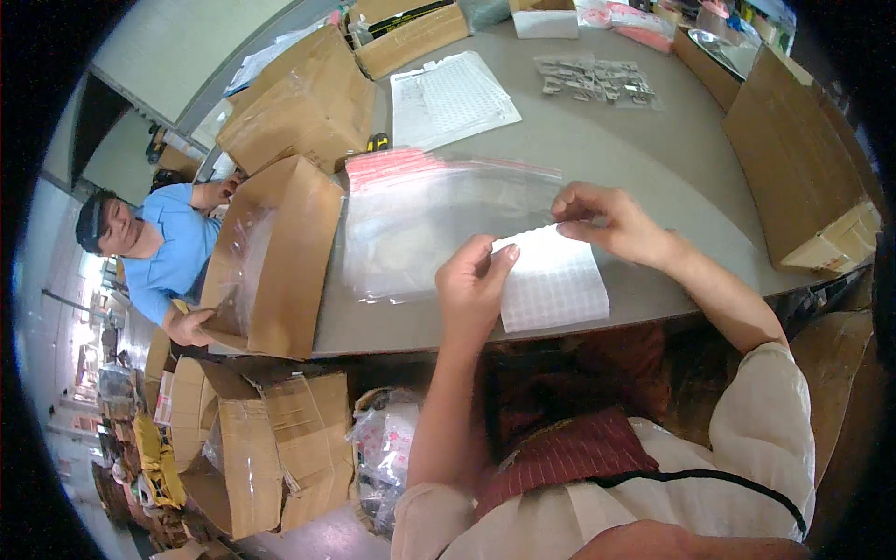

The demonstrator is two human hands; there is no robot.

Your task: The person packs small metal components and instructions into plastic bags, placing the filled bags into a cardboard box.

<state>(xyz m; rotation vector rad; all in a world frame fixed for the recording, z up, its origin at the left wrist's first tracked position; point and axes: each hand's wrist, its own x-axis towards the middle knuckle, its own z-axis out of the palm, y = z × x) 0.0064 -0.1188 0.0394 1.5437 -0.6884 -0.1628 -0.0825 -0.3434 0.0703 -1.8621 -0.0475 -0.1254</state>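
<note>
A white sheet of small round stickers hangs from my two hands at the near edge of the table. My left hand pinches its upper left corner between thumb and fingers. At the sheet's top right edge, my right hand has thumb and forefinger pressed together; whether a loose sticker is between them is too small to tell. Just beyond and left of the sheet lies a fanned stack of clear zip bags with red-edged tops.
A co-worker in blue grips an open cardboard box on the left. More sticker sheets lie farther back, near bagged metal parts. A tall carton stands at the right; opened cartons and a bag-lined bin are below.
</note>
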